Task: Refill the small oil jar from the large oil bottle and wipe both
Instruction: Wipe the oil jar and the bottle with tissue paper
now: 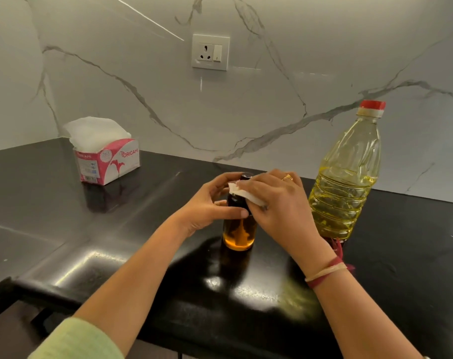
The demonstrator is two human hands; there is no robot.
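glossy black countertop (65, 229); white marble-veined wall (298, 60); socket with switch (210, 52).

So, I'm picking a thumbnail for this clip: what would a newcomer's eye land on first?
Probably the two hands mid-counter: the left hand grips a small glass oil jar while the right hand presses a folded white tissue against its dark top. Just right stands the tall clear plastic oil bottle with a red cap; a pink-and-white tissue box sits back left on the glossy black counter.

jar (238, 235) centre of counter (65, 229) | bottle (345, 182) right | tissue box (109, 161) back-left
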